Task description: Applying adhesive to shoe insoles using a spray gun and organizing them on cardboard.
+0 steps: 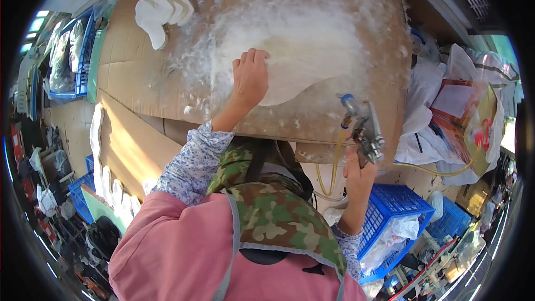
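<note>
My right hand (359, 173) is wrapped round the handle of a metal spray gun (368, 134) with a blue-rimmed part, held over the table's near edge. A yellowish hose (337, 159) hangs from the gun in a loop. Under a whitish haze, a fluffy white padding sheet (312, 50) with a curved near edge lies on the cardboard-covered table (184, 92). My left hand (252, 75) is at the left part of that sheet, fingers curled and closed on it. The fingertips are partly hidden.
White foot-shaped pieces (159, 11) lie stacked at the table's far left. Loose white fluff is scattered over the cardboard. A blue crate (390, 212) with plastic bags stands below my right arm, and plastic-wrapped goods (451, 106) are on the right. Another blue crate (83, 56) stands at the left.
</note>
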The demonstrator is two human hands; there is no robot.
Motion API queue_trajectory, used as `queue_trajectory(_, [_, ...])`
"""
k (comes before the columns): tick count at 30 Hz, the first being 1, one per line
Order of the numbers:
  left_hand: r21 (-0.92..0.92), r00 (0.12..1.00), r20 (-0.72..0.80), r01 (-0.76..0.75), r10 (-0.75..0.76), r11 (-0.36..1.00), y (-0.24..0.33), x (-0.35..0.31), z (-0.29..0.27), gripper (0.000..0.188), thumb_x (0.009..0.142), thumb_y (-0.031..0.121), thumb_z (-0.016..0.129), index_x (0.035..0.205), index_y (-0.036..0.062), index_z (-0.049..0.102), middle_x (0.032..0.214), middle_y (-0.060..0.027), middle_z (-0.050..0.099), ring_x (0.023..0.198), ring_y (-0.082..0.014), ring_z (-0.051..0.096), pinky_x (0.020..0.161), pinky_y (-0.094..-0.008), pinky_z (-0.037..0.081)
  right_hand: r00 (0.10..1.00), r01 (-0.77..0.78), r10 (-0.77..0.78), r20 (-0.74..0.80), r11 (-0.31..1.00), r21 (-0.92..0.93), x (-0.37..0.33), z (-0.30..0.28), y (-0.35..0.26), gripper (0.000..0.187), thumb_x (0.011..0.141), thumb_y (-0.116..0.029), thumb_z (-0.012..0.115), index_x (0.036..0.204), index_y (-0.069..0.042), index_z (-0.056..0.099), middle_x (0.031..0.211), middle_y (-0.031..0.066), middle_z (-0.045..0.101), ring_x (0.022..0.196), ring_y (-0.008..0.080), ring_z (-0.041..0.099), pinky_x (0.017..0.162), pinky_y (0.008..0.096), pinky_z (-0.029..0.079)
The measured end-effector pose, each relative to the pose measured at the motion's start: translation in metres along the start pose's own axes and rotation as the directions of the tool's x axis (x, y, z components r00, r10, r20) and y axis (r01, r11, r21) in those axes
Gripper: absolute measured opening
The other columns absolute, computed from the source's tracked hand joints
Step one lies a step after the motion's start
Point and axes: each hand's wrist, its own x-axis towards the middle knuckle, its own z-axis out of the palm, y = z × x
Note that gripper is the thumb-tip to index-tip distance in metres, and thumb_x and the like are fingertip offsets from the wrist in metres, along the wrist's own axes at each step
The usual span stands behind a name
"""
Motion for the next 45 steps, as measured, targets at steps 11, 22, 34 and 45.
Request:
queue_trajectory(11, [-0.383, 0.912, 0.125, 0.407, -0.390, 0.829, -0.014, -0.072, -0.021, 0.026, 0.084, 0.003, 0.056, 0.109, 0.0018, 0.048, 0.089, -0.0127, 0.057, 0.080, -0.0263, 0.058, 0.069, -0.0365, 0.045, 0.919, 0.015, 0.010, 0.394, 0.998, -0.060, -0.007, 0.029, -0.017, 0.031, 0.088, -0.016, 0.065, 0.114, -0.001, 0.058, 0.086, 0.0104, 0.064, 0.075, 0.0173, 0.058, 0.071, 0.0301, 0.047])
queue_trajectory(22, [-0.575, 0.776, 0.297, 0.611, -0.557, 0.545, -0.019, -0.090, -0.007, 0.030, 0.083, 0.002, 0.058, 0.111, 0.0000, 0.046, 0.078, -0.0062, 0.056, 0.062, -0.0123, 0.055, 0.056, -0.0266, 0.045, 0.831, 0.101, 0.030, 0.555, 0.974, -0.204, -0.005, 0.052, -0.044, 0.035, 0.088, -0.017, 0.065, 0.119, -0.004, 0.055, 0.093, 0.0129, 0.063, 0.083, 0.0240, 0.062, 0.077, 0.0325, 0.048])
queue_trajectory(34, [-0.577, 0.773, 0.293, 0.612, -0.562, 0.541, -0.020, -0.089, -0.006, 0.028, 0.082, 0.002, 0.058, 0.109, -0.0003, 0.050, 0.079, -0.0065, 0.057, 0.064, -0.0133, 0.056, 0.059, -0.0269, 0.046, 0.856, 0.088, 0.045, 0.515, 0.969, -0.232, -0.006, 0.058, -0.040, 0.031, 0.090, -0.018, 0.063, 0.115, -0.003, 0.055, 0.092, 0.0151, 0.065, 0.084, 0.0258, 0.064, 0.075, 0.0340, 0.048])
queue_trajectory(45, [-0.573, 0.768, 0.288, 0.616, -0.572, 0.540, -0.012, -0.088, -0.012, 0.029, 0.081, 0.000, 0.060, 0.106, 0.0014, 0.048, 0.083, -0.0072, 0.056, 0.075, -0.0155, 0.056, 0.069, -0.0288, 0.048, 0.906, 0.100, 0.017, 0.424, 0.962, -0.253, 0.003, 0.050, -0.029, 0.032, 0.089, -0.017, 0.064, 0.116, -0.002, 0.054, 0.084, 0.0110, 0.063, 0.078, 0.0205, 0.060, 0.071, 0.0325, 0.047])
